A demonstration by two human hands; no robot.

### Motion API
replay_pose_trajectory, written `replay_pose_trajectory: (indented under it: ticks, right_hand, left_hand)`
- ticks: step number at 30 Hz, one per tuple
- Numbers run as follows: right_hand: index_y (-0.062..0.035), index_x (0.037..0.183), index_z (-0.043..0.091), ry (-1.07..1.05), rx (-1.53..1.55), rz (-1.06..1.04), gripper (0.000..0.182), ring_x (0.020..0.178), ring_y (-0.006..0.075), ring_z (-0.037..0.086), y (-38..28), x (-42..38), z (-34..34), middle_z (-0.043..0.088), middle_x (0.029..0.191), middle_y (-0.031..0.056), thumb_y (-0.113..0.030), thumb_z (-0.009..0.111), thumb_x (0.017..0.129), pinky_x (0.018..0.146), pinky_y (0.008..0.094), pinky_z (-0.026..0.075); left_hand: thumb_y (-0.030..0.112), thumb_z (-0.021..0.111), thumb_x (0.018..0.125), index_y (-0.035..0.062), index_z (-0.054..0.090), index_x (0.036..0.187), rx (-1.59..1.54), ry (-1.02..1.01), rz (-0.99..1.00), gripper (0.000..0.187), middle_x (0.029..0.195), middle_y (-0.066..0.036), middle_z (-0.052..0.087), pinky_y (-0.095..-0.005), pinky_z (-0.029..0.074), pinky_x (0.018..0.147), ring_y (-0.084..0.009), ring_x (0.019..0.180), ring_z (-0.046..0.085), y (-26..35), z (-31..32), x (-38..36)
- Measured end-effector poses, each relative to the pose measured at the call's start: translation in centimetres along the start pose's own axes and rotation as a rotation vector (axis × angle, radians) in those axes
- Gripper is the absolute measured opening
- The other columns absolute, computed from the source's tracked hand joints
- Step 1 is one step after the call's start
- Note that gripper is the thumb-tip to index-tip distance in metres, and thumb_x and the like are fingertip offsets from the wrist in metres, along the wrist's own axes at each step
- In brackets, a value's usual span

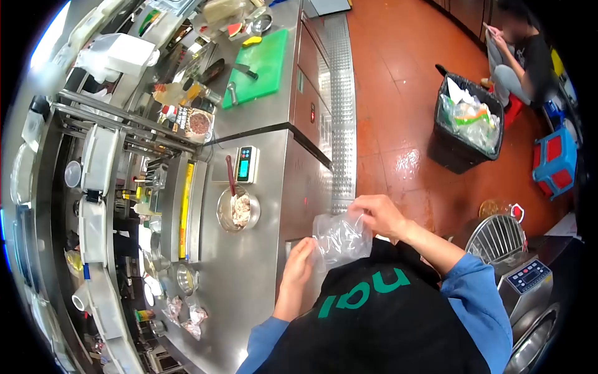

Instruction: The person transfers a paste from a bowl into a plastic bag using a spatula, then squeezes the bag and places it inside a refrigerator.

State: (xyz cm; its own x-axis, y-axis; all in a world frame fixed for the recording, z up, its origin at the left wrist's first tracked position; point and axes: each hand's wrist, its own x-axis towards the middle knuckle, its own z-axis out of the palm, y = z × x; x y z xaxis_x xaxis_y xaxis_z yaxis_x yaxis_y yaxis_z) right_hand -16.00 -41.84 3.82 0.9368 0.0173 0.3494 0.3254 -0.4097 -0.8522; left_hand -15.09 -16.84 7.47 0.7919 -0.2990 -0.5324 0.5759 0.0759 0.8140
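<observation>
A clear plastic bag (342, 240) is stretched between my two hands, just in front of my black apron. My left hand (298, 265) is closed on the bag's left edge. With bent fingers, my right hand (379, 215) pinches its upper right side. On the steel counter to the left is a metal bowl (221, 212) holding a pale, lumpy mixture (240, 210). A dark red-handled utensil (230, 174) leans in the bowl. Beside it sits a digital scale (248, 165) with a lit green display.
A green cutting board (261, 71) with a knife (246, 71) lies farther up the counter (218, 274). On the red floor stands a lined trash bin (458, 159). A seated person (526, 62) and a blue-red stool (554, 162) are at the right. Small filled bags (194, 318) lie lower left.
</observation>
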Motion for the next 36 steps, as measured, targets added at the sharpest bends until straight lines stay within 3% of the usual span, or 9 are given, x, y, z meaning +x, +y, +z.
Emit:
replay_pose_trajectory:
  ticks: [3,8,13,19,22,25,29,32,36]
  right_hand:
    - [-0.0032,0.086,0.063,0.107,-0.026,-0.032,0.011,0.076,0.0304,0.062,-1.8,-0.2,-2.7,0.063,0.081,0.0119,-0.003,0.061,0.076,0.067,0.0345,0.049]
    - [-0.0036,0.091,0.062,0.145,-0.026,0.010,0.015,0.073,0.0284,0.062,-1.5,-0.8,-4.0,0.062,0.079,0.0116,0.000,0.060,0.077,0.065,0.0351,0.049]
    - [-0.0037,0.104,0.059,0.104,0.154,0.231,0.027,0.069,0.0234,0.061,-0.2,0.9,-3.5,0.060,0.076,0.0102,0.000,0.060,0.078,0.065,0.0318,0.049]
    - [-0.0046,0.110,0.056,0.124,0.303,0.203,0.033,0.071,0.0195,0.061,2.5,6.1,-3.0,0.061,0.080,0.0075,-0.001,0.062,0.077,0.061,0.0292,0.048]
    - [-0.0045,0.093,0.061,0.177,0.104,0.372,0.025,0.062,0.0182,0.061,3.8,10.0,-5.3,0.060,0.068,0.0079,-0.016,0.072,0.073,0.056,0.0311,0.047]
    - [-0.0023,0.064,0.059,0.021,0.004,0.567,0.035,0.046,0.0163,0.055,7.9,11.7,-7.0,0.054,0.049,0.0063,-0.032,0.068,0.080,0.046,0.0324,0.043]
    - [-0.0001,0.074,0.059,-0.100,0.256,0.590,0.024,0.056,0.0092,0.055,12.4,13.5,-8.5,0.057,0.060,0.0030,-0.020,0.059,0.088,0.050,0.0264,0.043]
    - [0.0007,0.079,0.059,0.071,0.253,0.544,0.015,0.062,0.0063,0.053,13.8,14.8,-9.4,0.059,0.068,0.0026,-0.011,0.057,0.088,0.055,0.0232,0.044]
    - [0.0015,0.078,0.057,0.268,0.351,0.700,0.007,0.063,0.0061,0.051,15.0,17.5,-11.6,0.059,0.070,0.0023,-0.002,0.062,0.081,0.059,0.0218,0.043]
  left_hand:
    - [0.021,0.051,0.095,0.0057,0.058,0.090,0.073,-0.009,-0.020,0.017,0.064,0.005,0.049,-0.0237,0.045,0.063,-0.0053,0.054,0.043,0.1,0.6,0.3]
    - [0.016,0.050,0.095,0.0039,0.058,0.093,0.198,-0.015,-0.076,0.015,0.062,0.004,0.050,-0.0242,0.046,0.061,-0.0057,0.051,0.043,0.9,1.4,1.2]
    - [0.012,0.053,0.092,0.0001,0.056,0.113,0.503,-0.225,0.055,0.024,0.097,-0.003,0.064,-0.0255,0.047,0.077,-0.0107,0.086,0.060,1.8,2.2,2.1]
    - [0.015,0.062,0.088,-0.0001,0.061,0.106,0.620,-0.432,-0.203,0.024,0.092,-0.004,0.063,-0.0252,0.048,0.073,-0.0098,0.082,0.058,6.2,3.9,9.4]
    - [0.012,0.063,0.086,-0.0015,0.065,0.098,0.627,-0.300,-0.191,0.017,0.091,-0.004,0.064,-0.0253,0.048,0.072,-0.0091,0.082,0.058,9.5,7.4,13.3]
    - [0.008,0.064,0.084,-0.0020,0.067,0.094,0.666,-0.025,-0.074,0.014,0.087,-0.004,0.064,-0.0263,0.048,0.072,-0.0109,0.080,0.060,11.0,9.9,17.1]
    - [0.010,0.067,0.081,0.0024,0.069,0.094,0.864,-0.166,0.409,0.015,0.076,-0.006,0.063,-0.0279,0.048,0.071,-0.0174,0.072,0.062,11.8,10.4,23.1]
    - [0.016,0.068,0.081,0.0036,0.069,0.093,1.115,-0.272,-0.003,0.017,0.075,-0.009,0.065,-0.0264,0.048,0.071,-0.0166,0.072,0.062,13.2,12.4,26.2]
    - [0.014,0.068,0.081,0.0031,0.069,0.091,0.919,-0.417,-0.047,0.015,0.074,-0.006,0.064,-0.0270,0.046,0.069,-0.0117,0.071,0.058,15.1,15.2,29.6]
